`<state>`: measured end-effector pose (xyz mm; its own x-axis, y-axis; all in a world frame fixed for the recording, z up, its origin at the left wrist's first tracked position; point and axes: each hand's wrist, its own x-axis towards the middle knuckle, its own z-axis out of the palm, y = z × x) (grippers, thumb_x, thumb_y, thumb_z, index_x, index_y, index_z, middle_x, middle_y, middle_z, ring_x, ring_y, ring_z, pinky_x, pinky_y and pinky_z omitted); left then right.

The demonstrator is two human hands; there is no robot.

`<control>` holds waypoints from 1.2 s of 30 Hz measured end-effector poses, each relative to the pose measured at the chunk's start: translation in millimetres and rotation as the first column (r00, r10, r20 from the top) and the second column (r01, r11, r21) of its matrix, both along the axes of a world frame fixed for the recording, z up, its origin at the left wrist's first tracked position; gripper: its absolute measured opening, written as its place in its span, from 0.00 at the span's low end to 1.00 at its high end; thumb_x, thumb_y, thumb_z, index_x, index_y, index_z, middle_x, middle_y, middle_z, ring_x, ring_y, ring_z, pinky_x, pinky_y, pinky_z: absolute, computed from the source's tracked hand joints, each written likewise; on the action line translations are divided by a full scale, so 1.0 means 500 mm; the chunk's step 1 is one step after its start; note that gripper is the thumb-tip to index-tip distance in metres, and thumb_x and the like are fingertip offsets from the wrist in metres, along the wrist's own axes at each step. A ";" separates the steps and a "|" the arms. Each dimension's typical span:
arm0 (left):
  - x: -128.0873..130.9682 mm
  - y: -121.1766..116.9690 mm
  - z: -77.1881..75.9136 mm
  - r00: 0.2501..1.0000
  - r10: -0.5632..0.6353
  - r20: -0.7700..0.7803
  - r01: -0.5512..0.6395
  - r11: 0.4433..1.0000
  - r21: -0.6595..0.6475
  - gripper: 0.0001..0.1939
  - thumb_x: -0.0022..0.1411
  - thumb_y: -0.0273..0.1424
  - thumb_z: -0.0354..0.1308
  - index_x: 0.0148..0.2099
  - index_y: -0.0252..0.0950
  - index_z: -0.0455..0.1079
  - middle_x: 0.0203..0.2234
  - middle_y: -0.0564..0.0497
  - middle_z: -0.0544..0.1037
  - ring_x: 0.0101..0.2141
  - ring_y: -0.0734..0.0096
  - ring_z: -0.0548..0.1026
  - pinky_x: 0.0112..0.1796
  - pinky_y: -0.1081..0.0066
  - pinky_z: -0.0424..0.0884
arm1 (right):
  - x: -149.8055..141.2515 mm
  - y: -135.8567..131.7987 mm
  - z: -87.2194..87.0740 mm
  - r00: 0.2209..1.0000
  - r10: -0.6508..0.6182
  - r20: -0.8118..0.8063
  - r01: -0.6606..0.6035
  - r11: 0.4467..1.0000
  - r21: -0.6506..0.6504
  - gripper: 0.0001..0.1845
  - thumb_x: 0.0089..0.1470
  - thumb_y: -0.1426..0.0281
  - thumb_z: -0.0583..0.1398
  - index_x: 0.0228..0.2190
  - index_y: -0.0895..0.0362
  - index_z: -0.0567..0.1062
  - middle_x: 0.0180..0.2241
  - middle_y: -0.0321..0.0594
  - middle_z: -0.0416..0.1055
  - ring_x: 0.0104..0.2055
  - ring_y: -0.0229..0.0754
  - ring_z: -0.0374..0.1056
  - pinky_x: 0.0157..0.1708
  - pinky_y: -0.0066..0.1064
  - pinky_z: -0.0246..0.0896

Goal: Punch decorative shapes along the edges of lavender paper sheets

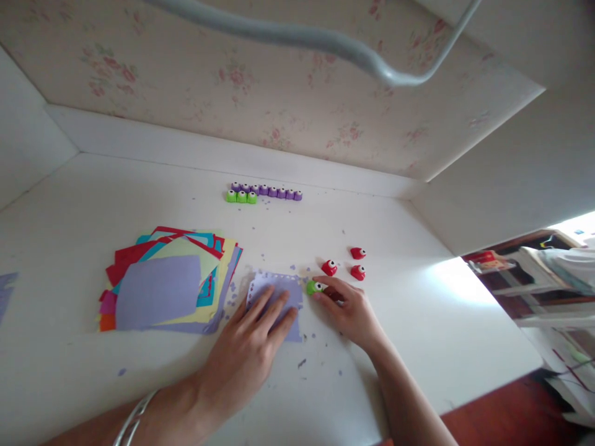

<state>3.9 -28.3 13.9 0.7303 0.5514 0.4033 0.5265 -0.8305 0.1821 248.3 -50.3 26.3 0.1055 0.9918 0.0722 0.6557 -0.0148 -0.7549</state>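
My left hand [255,334] lies with fingers spread on a sheet of purple paper [292,297], pressing it to the table. A row of small punched holes runs along the paper's top and left edges. Just right of the sheet, my right hand [351,306] grips a green craft punch [314,287] between thumb and fingers. The punch has a white top with a dark shape on it. Three red craft punches [357,272] sit beyond my right hand. Tiny purple paper bits [232,297] are scattered around the sheet.
Left of my hands lies a stack of coloured paper [158,291]. Farther back stand a row of purple punches [273,192] and three green punches [242,197]. The white table [153,186] meets a back ledge, with shelves [548,266] at the right. A grey tube [279,31] crosses overhead.
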 end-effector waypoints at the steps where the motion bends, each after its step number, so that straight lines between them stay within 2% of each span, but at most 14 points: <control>1: 0.000 0.001 0.000 1.000 -0.002 0.004 0.002 1.000 -0.002 0.24 0.65 0.20 0.48 0.60 0.40 0.68 0.60 0.47 0.70 0.61 0.53 0.65 0.54 0.51 0.69 | 0.001 0.000 -0.001 1.000 0.002 -0.003 -0.002 1.000 -0.009 0.14 0.59 0.63 0.61 0.46 0.52 0.78 0.30 0.38 0.77 0.28 0.39 0.71 0.29 0.31 0.70; 7: -0.002 0.001 -0.003 1.000 -0.022 0.018 0.022 0.999 -0.022 0.23 0.65 0.21 0.49 0.60 0.36 0.68 0.60 0.42 0.69 0.62 0.53 0.64 0.58 0.53 0.67 | 0.002 -0.002 -0.002 0.998 0.040 -0.042 -0.042 0.998 -0.054 0.15 0.61 0.62 0.59 0.48 0.50 0.76 0.33 0.38 0.78 0.30 0.39 0.71 0.30 0.32 0.68; 15: -0.003 -0.002 -0.001 0.999 -0.016 0.040 0.017 1.000 -0.015 0.23 0.66 0.22 0.52 0.62 0.36 0.66 0.64 0.37 0.63 0.65 0.49 0.59 0.59 0.52 0.65 | 0.002 0.000 -0.007 0.998 0.027 -0.058 -0.029 0.999 -0.032 0.13 0.61 0.63 0.59 0.47 0.49 0.76 0.39 0.40 0.79 0.35 0.42 0.74 0.34 0.34 0.69; 25: -0.004 -0.005 -0.003 0.998 -0.028 0.047 0.029 0.999 -0.022 0.23 0.66 0.25 0.54 0.63 0.37 0.66 0.65 0.38 0.61 0.66 0.48 0.57 0.61 0.52 0.63 | -0.006 0.000 -0.006 0.998 0.016 -0.054 -0.016 1.000 -0.005 0.14 0.60 0.62 0.60 0.47 0.49 0.76 0.38 0.41 0.80 0.35 0.42 0.75 0.34 0.35 0.71; 31: -0.003 -0.004 -0.004 0.999 -0.028 0.045 0.029 0.999 -0.019 0.22 0.66 0.25 0.54 0.62 0.36 0.66 0.64 0.37 0.62 0.65 0.48 0.58 0.60 0.52 0.64 | -0.004 -0.002 -0.014 0.998 0.016 -0.065 -0.018 1.000 -0.023 0.14 0.60 0.61 0.61 0.47 0.49 0.76 0.38 0.41 0.79 0.36 0.42 0.75 0.37 0.36 0.72; 36: -0.002 -0.004 -0.005 0.999 -0.035 0.029 0.036 0.999 -0.016 0.23 0.66 0.27 0.56 0.63 0.36 0.65 0.64 0.37 0.63 0.65 0.49 0.57 0.60 0.53 0.64 | -0.012 -0.003 -0.007 0.999 0.029 -0.014 -0.030 0.999 -0.028 0.14 0.60 0.62 0.61 0.47 0.50 0.77 0.35 0.39 0.79 0.33 0.41 0.74 0.33 0.34 0.71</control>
